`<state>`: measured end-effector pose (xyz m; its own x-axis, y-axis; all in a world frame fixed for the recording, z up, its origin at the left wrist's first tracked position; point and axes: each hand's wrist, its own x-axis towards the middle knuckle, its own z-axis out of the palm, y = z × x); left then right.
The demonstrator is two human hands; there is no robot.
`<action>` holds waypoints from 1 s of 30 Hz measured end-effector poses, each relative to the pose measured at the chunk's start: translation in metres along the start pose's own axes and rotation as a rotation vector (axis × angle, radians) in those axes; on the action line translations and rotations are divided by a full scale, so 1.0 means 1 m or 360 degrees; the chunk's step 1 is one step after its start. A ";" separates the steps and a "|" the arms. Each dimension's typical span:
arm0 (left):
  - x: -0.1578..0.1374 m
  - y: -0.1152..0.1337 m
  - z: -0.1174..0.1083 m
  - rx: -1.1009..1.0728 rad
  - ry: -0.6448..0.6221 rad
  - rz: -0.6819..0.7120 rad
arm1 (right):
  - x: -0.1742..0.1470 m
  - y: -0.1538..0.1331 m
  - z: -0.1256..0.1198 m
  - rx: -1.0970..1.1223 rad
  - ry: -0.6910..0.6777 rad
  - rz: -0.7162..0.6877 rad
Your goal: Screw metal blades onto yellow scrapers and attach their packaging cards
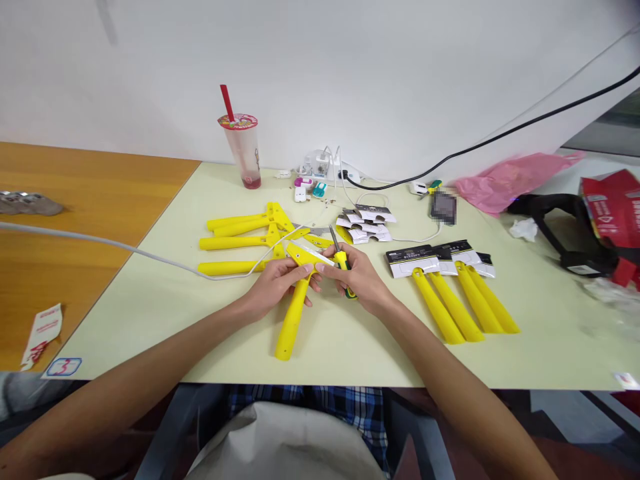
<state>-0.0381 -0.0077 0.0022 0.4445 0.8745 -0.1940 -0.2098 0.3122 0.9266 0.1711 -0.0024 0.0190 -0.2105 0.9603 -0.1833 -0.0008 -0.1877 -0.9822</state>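
My left hand (273,283) grips a yellow scraper (292,320) at its head, with thumb on top and fingers beneath. Its handle points down toward the table's front edge, and a pale blade strip shows along the head. My right hand (367,277) holds a yellow-and-green screwdriver (341,257), tip pointing away from me, while its thumb and fingers also pinch the scraper's head. Just behind and left of my hands lie several more yellow scrapers (235,243), handles to the left. Fingers under the head are partly hidden.
Several carded yellow scrapers (443,310) lie to the right. Folded cards (367,225) sit behind my hands. A drink cup (244,153) stands at the back near a power strip (320,165). A grey cable (115,245) crosses from the left. A pink bag (505,180) lies right.
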 end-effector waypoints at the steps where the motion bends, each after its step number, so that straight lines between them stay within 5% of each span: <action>1: 0.000 0.000 0.000 0.0003 -0.0004 0.0002 | 0.000 -0.001 0.000 0.0030 -0.0042 0.0034; 10: -0.002 0.004 0.000 0.0057 0.0061 0.0034 | 0.002 0.003 -0.002 0.0056 -0.0226 0.0073; 30: 0.003 0.006 0.001 0.0315 0.0116 0.0262 | 0.009 0.008 -0.005 0.0033 -0.0215 -0.0049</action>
<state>-0.0378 -0.0037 0.0079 0.3531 0.9342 -0.0512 -0.0963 0.0907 0.9912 0.1742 0.0054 0.0091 -0.3397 0.9294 -0.1444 -0.0292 -0.1639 -0.9860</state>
